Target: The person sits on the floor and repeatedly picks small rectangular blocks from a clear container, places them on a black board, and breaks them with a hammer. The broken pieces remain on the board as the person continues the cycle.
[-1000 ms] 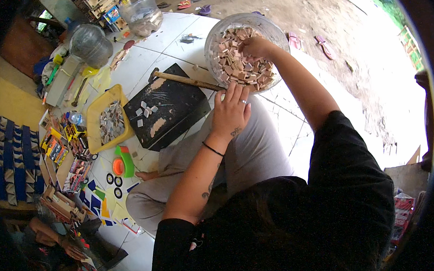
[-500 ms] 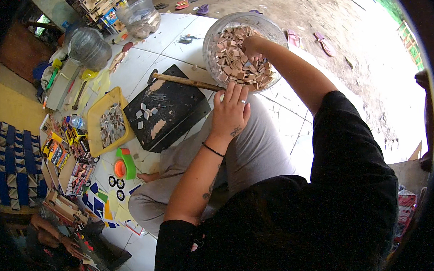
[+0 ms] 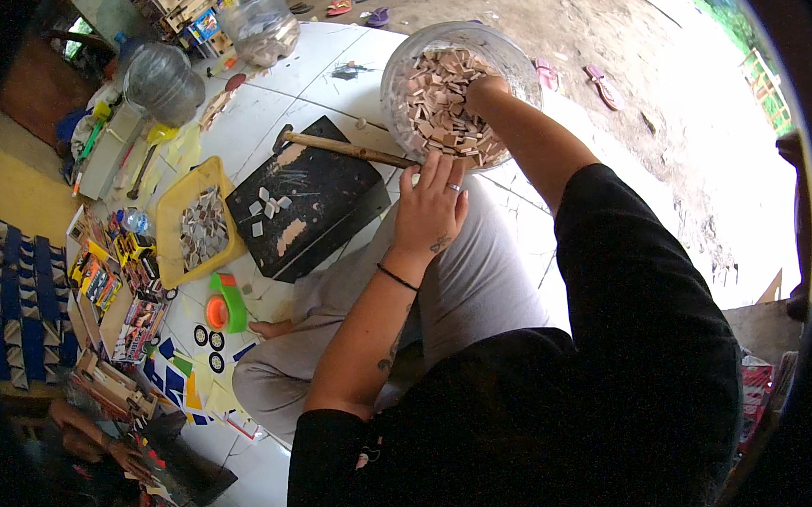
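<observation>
My right hand (image 3: 487, 92) reaches into a clear round plastic tub (image 3: 390, 93), its fingers buried from sight among many small wooden pieces (image 3: 440, 98). On my grey-trousered knee lies my left hand (image 3: 433, 202), palm down, fingers stretched out. Its fingertips are by the tub's near rim and the handle end of a hammer (image 3: 347, 150). The hammer's head rests on a black block (image 3: 317, 198). Several small pale square pieces (image 3: 264, 207), thin nails (image 3: 285, 179) and light brown patches are on top of the block.
Left of the block stands a yellow tray (image 3: 161, 214) of small square pieces. A green tape dispenser (image 3: 231, 302), black wheels (image 3: 215, 339) and toy truck parts (image 3: 104, 285) lie further left. Another person's hand (image 3: 130, 460) works at lower left. Large clear bottles (image 3: 161, 83) stand behind.
My right hand has shifted slightly rightward and down within the tub, with the forearm and sleeve moving along. The whole view has tilted a little. My left hand stays on the knee.
</observation>
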The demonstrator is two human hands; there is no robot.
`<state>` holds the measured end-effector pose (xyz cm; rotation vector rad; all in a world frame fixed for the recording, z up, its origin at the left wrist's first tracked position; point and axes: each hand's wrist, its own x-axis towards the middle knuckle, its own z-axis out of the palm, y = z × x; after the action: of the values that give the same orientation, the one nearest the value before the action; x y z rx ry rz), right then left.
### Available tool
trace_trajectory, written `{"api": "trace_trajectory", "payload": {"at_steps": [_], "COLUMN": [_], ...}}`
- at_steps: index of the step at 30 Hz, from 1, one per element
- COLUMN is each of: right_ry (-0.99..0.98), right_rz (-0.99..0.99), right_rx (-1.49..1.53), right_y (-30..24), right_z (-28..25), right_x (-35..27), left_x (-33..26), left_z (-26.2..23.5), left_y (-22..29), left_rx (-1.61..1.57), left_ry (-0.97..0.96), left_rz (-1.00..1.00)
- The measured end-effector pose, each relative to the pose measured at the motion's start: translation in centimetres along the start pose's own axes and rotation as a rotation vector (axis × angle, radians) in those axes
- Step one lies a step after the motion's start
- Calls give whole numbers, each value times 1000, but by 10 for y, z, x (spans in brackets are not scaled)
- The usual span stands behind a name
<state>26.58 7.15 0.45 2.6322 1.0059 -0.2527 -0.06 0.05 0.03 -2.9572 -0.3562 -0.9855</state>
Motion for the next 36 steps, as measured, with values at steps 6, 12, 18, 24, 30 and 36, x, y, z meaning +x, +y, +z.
{"api": "trace_trajectory", "payload": {"at_steps": [6,12,18,24,30,36], "right_ry": [62,188,-110,222,255,334], "right_rz": [12,-185,-238,-275,-287,-331], "right_rx": [71,2,725,307,-19,-112], "right_y": [3,23,24,18,14,4], "right_z": [13,-11,-17,-12,-4,3], "right_x": [0,-2,3,19,13,12], "left_x": [0,-2,-1,0,1,0], "left_z": [-2,0,0,-3,-3,-1], "left_y": [0,-2,-2,-1,0,-2], "left_rx": [-26,-29,-42,-38,-47,-82], "left_ry": [-17,8,6,-10,-3,-11], "left_rz": [-12,-10,-15,-9,-13,-9]}}
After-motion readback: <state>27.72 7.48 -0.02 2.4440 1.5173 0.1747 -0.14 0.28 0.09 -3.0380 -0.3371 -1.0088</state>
